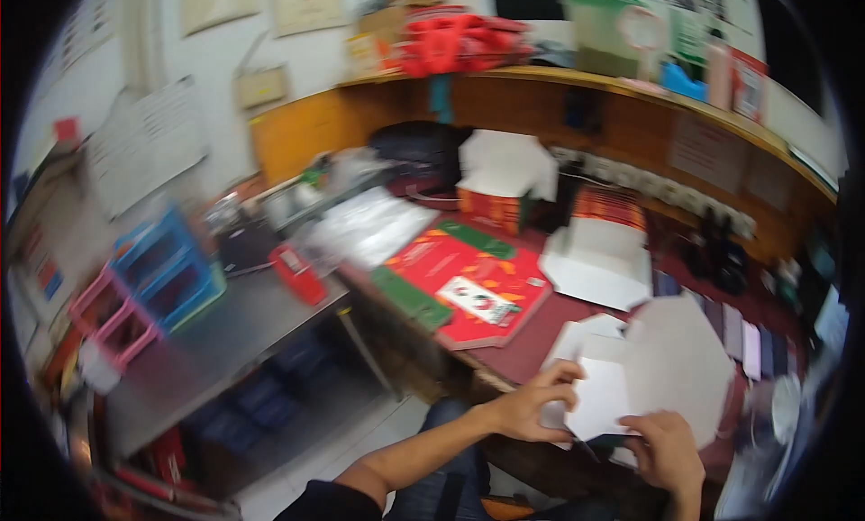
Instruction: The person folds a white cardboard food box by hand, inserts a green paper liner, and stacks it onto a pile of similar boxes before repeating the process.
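A partly folded cardboard box (680, 359), white on its inner side, lies on the dark red table near my body. My left hand (533, 406) grips its left edge, thumb and fingers curled around the upturned flap. At the near edge, my right hand (669, 455) pinches the white card between thumb and fingers. Under the card, between the two hands, a thin dark shape shows, too blurred to name. Beyond the box sits a stack of flat red printed cartons (459, 278) with green ends and a small printed card on top.
Two open-topped red boxes (491, 210) with white flaps stand farther back. A steel side table (225, 341) on the left carries blue and pink plastic racks (167, 269) and a red stapler-like object (297, 273). Above runs a wooden shelf (541, 73) with a green-lidded tub (604, 34).
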`<state>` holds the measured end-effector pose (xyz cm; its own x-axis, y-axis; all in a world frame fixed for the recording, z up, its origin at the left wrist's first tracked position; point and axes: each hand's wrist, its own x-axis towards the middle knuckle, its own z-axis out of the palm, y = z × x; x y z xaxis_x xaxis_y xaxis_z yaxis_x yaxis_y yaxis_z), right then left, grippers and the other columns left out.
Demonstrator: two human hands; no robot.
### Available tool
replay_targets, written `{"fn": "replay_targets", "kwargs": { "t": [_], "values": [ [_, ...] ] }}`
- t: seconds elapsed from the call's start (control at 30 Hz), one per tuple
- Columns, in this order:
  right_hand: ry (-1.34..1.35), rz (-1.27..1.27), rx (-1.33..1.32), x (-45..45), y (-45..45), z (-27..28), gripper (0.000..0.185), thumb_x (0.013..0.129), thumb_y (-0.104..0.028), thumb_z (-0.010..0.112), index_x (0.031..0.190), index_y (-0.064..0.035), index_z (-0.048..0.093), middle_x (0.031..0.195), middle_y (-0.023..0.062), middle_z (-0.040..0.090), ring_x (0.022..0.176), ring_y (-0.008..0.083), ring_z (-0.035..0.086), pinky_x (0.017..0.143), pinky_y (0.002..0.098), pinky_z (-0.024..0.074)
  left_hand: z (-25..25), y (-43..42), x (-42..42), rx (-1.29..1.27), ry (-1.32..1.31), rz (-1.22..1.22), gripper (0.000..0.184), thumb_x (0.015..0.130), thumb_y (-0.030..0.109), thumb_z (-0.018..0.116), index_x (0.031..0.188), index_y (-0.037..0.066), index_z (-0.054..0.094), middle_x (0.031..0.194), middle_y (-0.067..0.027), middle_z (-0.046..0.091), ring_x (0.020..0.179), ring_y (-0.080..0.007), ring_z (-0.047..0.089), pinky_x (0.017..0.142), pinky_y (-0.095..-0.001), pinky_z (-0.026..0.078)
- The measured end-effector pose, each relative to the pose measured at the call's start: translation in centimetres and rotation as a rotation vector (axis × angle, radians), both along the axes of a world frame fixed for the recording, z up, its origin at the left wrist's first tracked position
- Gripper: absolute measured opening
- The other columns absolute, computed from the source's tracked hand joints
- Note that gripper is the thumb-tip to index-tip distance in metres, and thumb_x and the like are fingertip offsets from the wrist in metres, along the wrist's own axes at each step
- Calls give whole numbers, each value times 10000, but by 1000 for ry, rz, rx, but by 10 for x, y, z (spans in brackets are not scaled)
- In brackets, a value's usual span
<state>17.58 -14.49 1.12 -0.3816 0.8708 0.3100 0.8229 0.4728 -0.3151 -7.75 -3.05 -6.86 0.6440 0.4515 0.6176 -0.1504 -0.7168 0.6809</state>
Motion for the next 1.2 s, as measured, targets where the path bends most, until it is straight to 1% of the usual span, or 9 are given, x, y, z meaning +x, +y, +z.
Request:
{"fn": "replay_targets", "kwargs": {
  "t": [0.07, 0.17, 0.27, 0.3, 0.4, 0.6, 0.7, 0.97, 1.2],
  "values": [
    [1, -159, 38, 5, 2, -15, 81, 755, -70, 669, 836, -75, 671, 721, 99, 647, 757, 293, 632, 726, 416, 462, -4, 0, 0, -78, -21, -29, 432, 650, 182, 865, 951, 81, 572, 1346, -198, 379, 1296, -361, 372, 1070, -430, 320],
    [-20, -71, -158, -4, 11, 7, 116, 851, -104, 631, 949, -51, 663, 849, 215, 666, 804, 405, 642, 722, 440, 490, -1, -14, 5, 105, 23, 25, 327, 719, 232, 818, 950, 87, 638, 1422, -228, 342, 1327, -413, 336, 1096, -488, 278],
    [15, -114, -170, -18, 16, 3, 108, 854, -89, 607, 931, -25, 649, 797, 246, 627, 750, 452, 601, 715, 424, 489, -1, -27, 12, 157, 16, 49, 229, 752, 217, 785, 895, 102, 648, 1429, -202, 351, 1323, -403, 335, 1093, -497, 277],
    [-70, -160, -220, -14, 20, -1, 87, 876, -122, 617, 915, -95, 690, 888, 158, 692, 847, 347, 654, 680, 391, 486, -3, -28, 14, 132, -4, 5, 198, 752, 207, 780, 856, 111, 642, 1427, -187, 358, 1326, -391, 325, 1088, -495, 282],
    [49, -305, -170, -8, 22, -22, 111, 734, -133, 705, 798, -52, 664, 682, 140, 648, 689, 339, 638, 687, 438, 469, -9, -20, -3, 70, -28, -3, 148, 801, 220, 745, 866, 106, 676, 1428, -192, 382, 1312, -396, 366, 1092, -509, 271],
    [-135, -226, -176, -34, 32, -4, 229, 789, -342, 725, 876, -133, 692, 727, 102, 695, 693, 306, 672, 701, 432, 480, 1, -30, 15, 237, -5, 348, 200, 698, 191, 824, 801, 113, 671, 1232, -135, 595, 1193, -334, 491, 1035, -473, 351],
    [-83, -154, -222, -31, 33, -2, 254, 803, -355, 723, 848, -107, 697, 767, 86, 691, 725, 305, 671, 687, 424, 501, -9, -28, 26, 32, -190, 557, 222, 686, 103, 807, 772, 81, 604, 1060, -110, 646, 1113, -348, 552, 972, -455, 411],
    [74, -133, -499, -24, 41, -9, 198, 898, -239, 565, 951, -110, 705, 896, 144, 705, 889, 351, 664, 779, 454, 501, -15, -27, 23, 83, -201, 582, 218, 696, 43, 782, 794, 71, 590, 1018, -110, 647, 1132, -378, 546, 957, -455, 421],
    [129, -137, -433, -36, 47, -14, 162, 902, -193, 611, 1032, -103, 644, 786, 113, 687, 760, 305, 671, 689, 409, 495, -16, -31, 24, -3, -214, 583, 181, 743, 86, 784, 815, 65, 619, 1038, -111, 649, 1156, -369, 543, 973, -441, 401]
  ]
}}
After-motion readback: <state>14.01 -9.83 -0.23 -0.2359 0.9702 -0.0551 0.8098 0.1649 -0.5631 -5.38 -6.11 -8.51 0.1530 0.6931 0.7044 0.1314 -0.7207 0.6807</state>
